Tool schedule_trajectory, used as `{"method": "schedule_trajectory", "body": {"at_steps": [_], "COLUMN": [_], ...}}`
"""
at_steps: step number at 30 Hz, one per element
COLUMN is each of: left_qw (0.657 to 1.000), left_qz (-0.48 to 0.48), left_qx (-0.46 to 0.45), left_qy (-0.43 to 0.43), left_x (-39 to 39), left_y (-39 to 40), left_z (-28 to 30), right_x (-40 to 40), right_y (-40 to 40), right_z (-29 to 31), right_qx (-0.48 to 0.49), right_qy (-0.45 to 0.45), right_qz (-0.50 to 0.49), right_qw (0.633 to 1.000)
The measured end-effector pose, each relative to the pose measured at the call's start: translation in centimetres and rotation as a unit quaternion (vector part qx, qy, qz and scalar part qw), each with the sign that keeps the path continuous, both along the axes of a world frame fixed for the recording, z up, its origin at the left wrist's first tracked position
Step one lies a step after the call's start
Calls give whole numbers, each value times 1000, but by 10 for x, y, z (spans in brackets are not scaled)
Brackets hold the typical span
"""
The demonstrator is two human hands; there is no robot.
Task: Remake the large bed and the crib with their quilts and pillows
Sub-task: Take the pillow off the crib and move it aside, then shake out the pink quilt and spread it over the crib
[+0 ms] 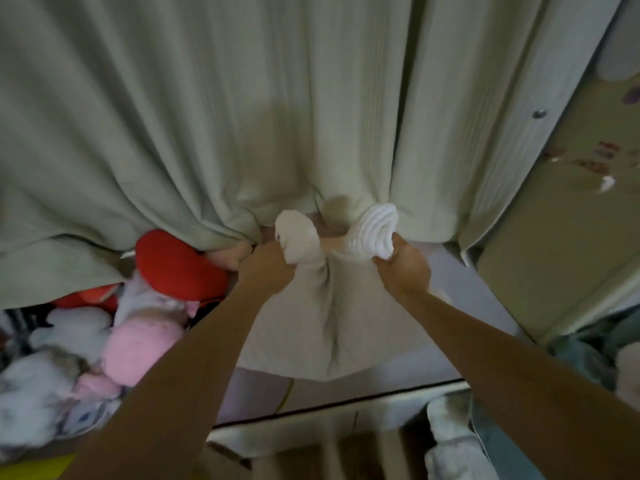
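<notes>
**Quilt edge bunched in both fists**

Left hand (277, 261) and right hand (403, 268) each grip a gathered wad of the pale green quilt (207, 116), close together; the rest is spread ahead. Plush toys (138, 327) lie left. Advice: move the fists apart before pulling, keep tension even, lay the edge square

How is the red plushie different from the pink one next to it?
The red plushie is bright red and looks smooth; the pink plushie is pale pink and looks fuzzy. The red plushie sits higher, partly tucked under the hanging pale green quilt; the pink plushie lies lower in the pile, clear of the quilt. Both are soft toys heaped together to the left of the person's arms.
</notes>
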State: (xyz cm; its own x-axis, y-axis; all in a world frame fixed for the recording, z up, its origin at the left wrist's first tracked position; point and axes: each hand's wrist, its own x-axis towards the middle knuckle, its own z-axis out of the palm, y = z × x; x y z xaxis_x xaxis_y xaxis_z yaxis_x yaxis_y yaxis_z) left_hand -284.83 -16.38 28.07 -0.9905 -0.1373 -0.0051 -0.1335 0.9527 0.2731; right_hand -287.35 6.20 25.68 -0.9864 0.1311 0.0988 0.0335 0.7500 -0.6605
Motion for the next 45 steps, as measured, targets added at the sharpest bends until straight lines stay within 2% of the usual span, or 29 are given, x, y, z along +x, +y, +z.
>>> {"method": "schedule_trajectory", "body": {"at_steps": [2, 9, 12, 14, 16, 18, 20, 22, 24, 26, 29, 33, 35, 38, 41, 42, 45], "left_qw": [999, 995, 986, 981, 986, 993, 996, 990, 969, 953, 940, 935, 928, 898, 863, 845, 810], "left_qz": [24, 96, 161, 185, 147, 92, 58, 35, 3, -10, -43, -117, -177, -304, -399, -442, -516], "left_qx": [23, 8, 19, -11, -45, -51, -53, -62, -76, -86, -86, -22, -24, -59, -83, -87, -86], "left_qy": [15, -11, -39, -52, -64, -52, -52, -124, -237, -289, -327, -334, -327, -312, -299, -287, -264], "left_x": [-30, -121, -151, -159, -165, -164, -161, -147, -134, -135, -146, -145, -139, -123, -100, -85, -46], "left_y": [-10, -26, -36, -40, -37, -29, -17, -7, -1, -2, -5, 6, 24, 81, 146, 180, 260], "left_z": [-19, -55, -78, -93, -110, -128, -151, -174, -193, -193, -169, -135, -125, -108, -95, -89, -68], "right_x": [-38, -148, -187, -196, -201, -197, -191, -174, -160, -157, -145, -92, -54, 12, 68, 100, 168], "right_y": [-9, -24, -22, -16, -14, -16, -15, -10, -3, 0, 4, 17, 35, 85, 135, 162, 213], "right_z": [-11, -54, -91, -113, -130, -142, -160, -180, -194, -194, -179, -149, -134, -115, -88, -75, -44], "right_qx": [-27, 19, 68, 130, 180, 196, 224, 269, 294, 293, 271, 193, 191, 180, 142, 143, 96], "right_qy": [2, -51, -99, -127, -126, -77, -75, -162, -229, -252, -258, -251, -278, -327, -249, -232, -282], "right_qz": [12, 14, 18, 21, 47, 95, 150, 222, 267, 273, 265, 216, 171, 63, -86, -135, -235], "right_qw": [1000, 998, 993, 983, 974, 973, 960, 923, 889, 881, 889, 924, 926, 926, 954, 953, 925]}}
